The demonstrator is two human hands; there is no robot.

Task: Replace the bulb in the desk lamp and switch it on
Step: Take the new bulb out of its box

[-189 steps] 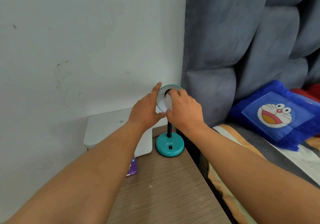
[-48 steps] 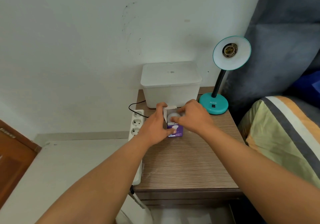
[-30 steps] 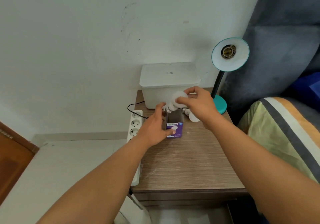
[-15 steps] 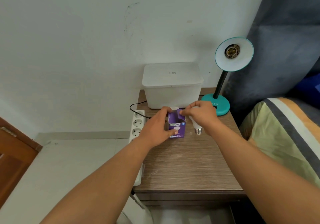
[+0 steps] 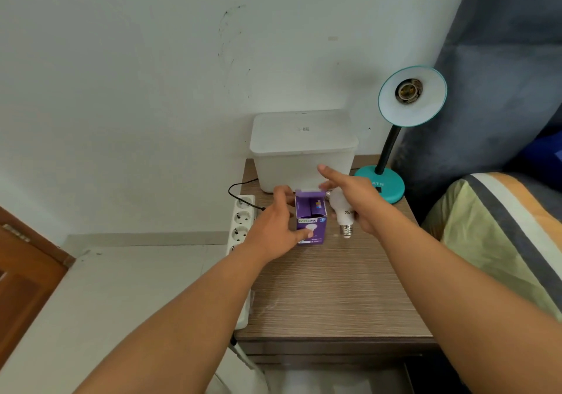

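— What's crowding that nightstand (image 5: 331,296)?

— A white lidded bin (image 5: 302,147) sits at the back against the wall, and the teal desk lamp (image 5: 381,185) stands just beside it on the right, its shade (image 5: 425,110) tipped toward us with the socket (image 5: 409,90) bare. A white power strip (image 5: 241,220) runs along the table's left edge, with a black cord looping behind it. A striped blanket (image 5: 498,226) lies to the right.

— And the bulbs?

— A purple bulb box (image 5: 310,217) stands upright in front of the bin, its top flap open. The left hand (image 5: 278,229) grips it, thumb on the front face and fingers round the far side. The right hand (image 5: 362,202) is just right of the box, forefinger stretched out loose toward the bin, the other fingers curled round a white bulb (image 5: 342,209) with its screw base pointing down near the tabletop. A second screw base peeks out beside the box; I can't tell what holds it.
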